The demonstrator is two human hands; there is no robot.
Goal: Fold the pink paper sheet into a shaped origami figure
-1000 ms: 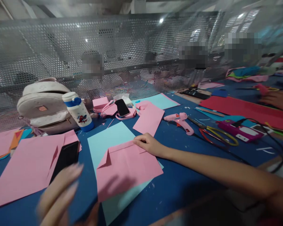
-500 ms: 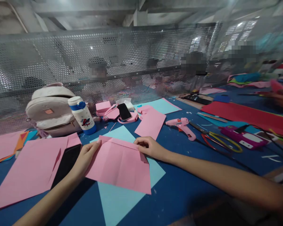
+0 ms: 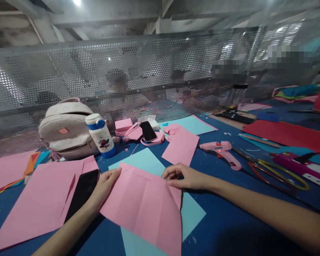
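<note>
Pink paper sheet point(image 3: 142, 203) seems light and bendable, best held by corners: the left hand point(image 3: 107, 183) pinches one; the right hand point(image 3: 184, 176), half-curled, is at its edge, grip unclear.

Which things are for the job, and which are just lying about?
For the job:
creased pink paper sheet in the left hand
light blue paper sheet underneath
perhaps pink plastic glue gun

Probably lying about:
cream fabric backpack
white-and-blue cylindrical bottle

Passable: bare surface point(image 3: 221, 215), near side of right forearm point(image 3: 256, 203). Obstacles: glue gun point(image 3: 224, 152), scissors point(image 3: 249, 158) beyond forearm; phone point(image 3: 82, 190) beside left hand point(image 3: 107, 180); bottle point(image 3: 100, 137) beyond.
</note>
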